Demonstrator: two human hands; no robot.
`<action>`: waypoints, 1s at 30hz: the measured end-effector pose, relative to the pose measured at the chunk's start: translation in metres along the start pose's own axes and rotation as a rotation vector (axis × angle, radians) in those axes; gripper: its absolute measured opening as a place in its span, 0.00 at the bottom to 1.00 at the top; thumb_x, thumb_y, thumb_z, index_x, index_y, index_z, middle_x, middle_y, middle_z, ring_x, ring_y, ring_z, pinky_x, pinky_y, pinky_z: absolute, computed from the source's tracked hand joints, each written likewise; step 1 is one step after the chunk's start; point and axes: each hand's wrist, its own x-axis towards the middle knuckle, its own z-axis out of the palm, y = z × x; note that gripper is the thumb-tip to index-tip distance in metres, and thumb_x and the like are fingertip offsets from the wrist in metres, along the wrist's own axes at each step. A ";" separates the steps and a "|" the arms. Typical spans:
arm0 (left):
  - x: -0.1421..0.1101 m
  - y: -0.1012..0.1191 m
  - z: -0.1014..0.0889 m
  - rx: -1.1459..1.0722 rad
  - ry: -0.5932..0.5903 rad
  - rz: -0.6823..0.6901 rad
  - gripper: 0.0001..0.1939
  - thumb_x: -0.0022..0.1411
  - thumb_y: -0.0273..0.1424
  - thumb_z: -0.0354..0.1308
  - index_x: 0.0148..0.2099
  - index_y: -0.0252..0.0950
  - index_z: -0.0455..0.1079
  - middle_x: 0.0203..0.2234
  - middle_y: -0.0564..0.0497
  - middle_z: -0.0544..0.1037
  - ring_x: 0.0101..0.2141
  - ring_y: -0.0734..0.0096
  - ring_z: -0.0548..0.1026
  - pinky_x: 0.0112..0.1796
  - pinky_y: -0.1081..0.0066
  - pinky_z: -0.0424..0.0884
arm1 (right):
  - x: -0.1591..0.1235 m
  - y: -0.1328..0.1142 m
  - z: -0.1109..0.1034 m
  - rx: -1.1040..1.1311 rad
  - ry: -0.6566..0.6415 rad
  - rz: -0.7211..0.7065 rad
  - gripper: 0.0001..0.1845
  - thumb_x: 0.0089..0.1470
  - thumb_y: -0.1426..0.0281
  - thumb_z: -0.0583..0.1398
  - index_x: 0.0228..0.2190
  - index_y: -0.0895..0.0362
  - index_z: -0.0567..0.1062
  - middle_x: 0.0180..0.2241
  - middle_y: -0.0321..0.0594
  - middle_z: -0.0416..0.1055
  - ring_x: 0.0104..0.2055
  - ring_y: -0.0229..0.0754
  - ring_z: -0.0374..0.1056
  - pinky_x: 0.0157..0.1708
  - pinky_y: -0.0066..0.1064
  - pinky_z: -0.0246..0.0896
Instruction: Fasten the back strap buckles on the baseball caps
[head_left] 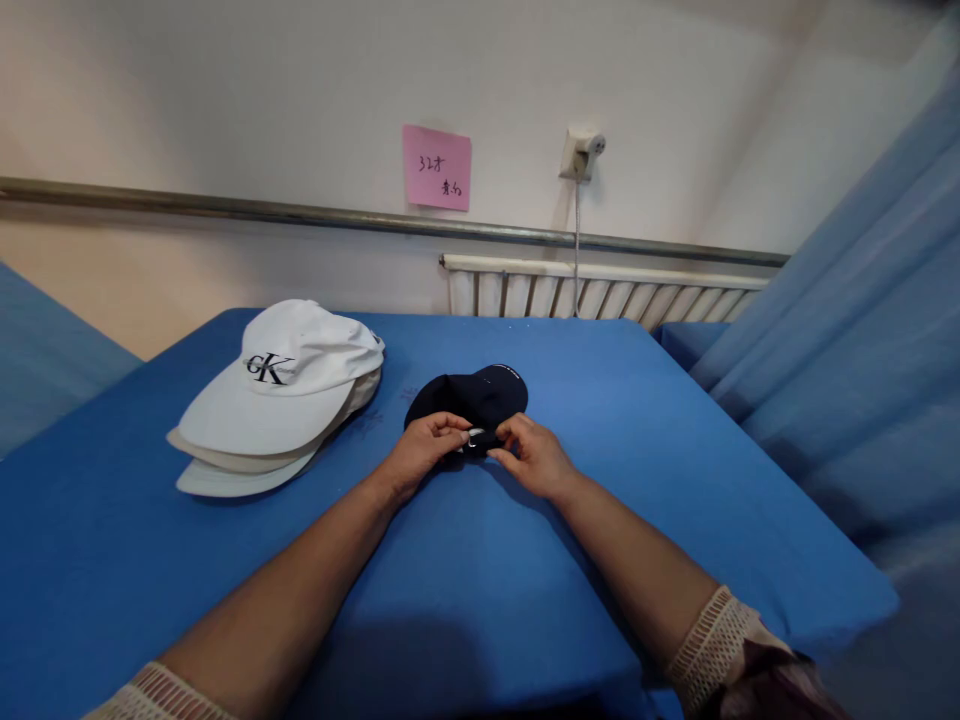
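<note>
A black baseball cap [469, 395] lies on the blue-covered table with its brim pointing away from me to the right. At its near edge is the back strap with a small metal buckle [475, 436]. My left hand [425, 450] pinches the strap at the left of the buckle, thumb against the fingers. From the right, my right hand [535, 455] pinches the black strap between thumb and fingertips. On the left rests a stack of caps; the top one is a white cap [304, 370] with black lettering, over a beige and a pale one.
The blue table cover [480, 590] reaches back to the wall. Behind it are a white radiator [600, 290], a metal rail [300, 210], a pink note [437, 168] and a socket with a plugged-in cord [581, 155]. A blue curtain [847, 330] hangs at the right.
</note>
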 end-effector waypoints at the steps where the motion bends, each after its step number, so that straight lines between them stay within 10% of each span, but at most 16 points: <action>1: 0.000 0.000 -0.001 -0.011 -0.010 -0.008 0.16 0.49 0.36 0.67 0.39 0.33 0.74 0.27 0.52 0.76 0.24 0.76 0.70 0.27 0.73 0.65 | 0.001 -0.001 0.001 -0.017 0.014 0.008 0.06 0.54 0.72 0.64 0.35 0.55 0.71 0.33 0.35 0.68 0.32 0.36 0.65 0.33 0.27 0.60; 14: -0.001 0.001 0.001 0.071 -0.062 0.033 0.18 0.46 0.37 0.70 0.38 0.34 0.74 0.28 0.51 0.77 0.26 0.73 0.72 0.29 0.71 0.68 | 0.004 -0.008 0.006 -0.210 0.027 -0.004 0.07 0.54 0.77 0.58 0.36 0.55 0.73 0.35 0.39 0.71 0.35 0.40 0.67 0.36 0.31 0.61; 24: 0.004 -0.010 0.012 0.557 0.054 0.246 0.08 0.53 0.33 0.60 0.36 0.37 0.76 0.28 0.52 0.80 0.28 0.68 0.74 0.32 0.70 0.67 | 0.004 -0.011 -0.012 -0.171 0.044 -0.053 0.03 0.54 0.76 0.58 0.32 0.56 0.71 0.30 0.36 0.68 0.28 0.36 0.63 0.31 0.29 0.57; 30: 0.003 -0.007 0.008 0.401 0.003 0.159 0.08 0.50 0.34 0.62 0.32 0.35 0.76 0.28 0.51 0.80 0.29 0.68 0.75 0.32 0.70 0.68 | 0.002 -0.012 -0.016 -0.241 -0.089 -0.084 0.04 0.55 0.75 0.57 0.34 0.55 0.69 0.32 0.37 0.68 0.30 0.38 0.63 0.32 0.29 0.57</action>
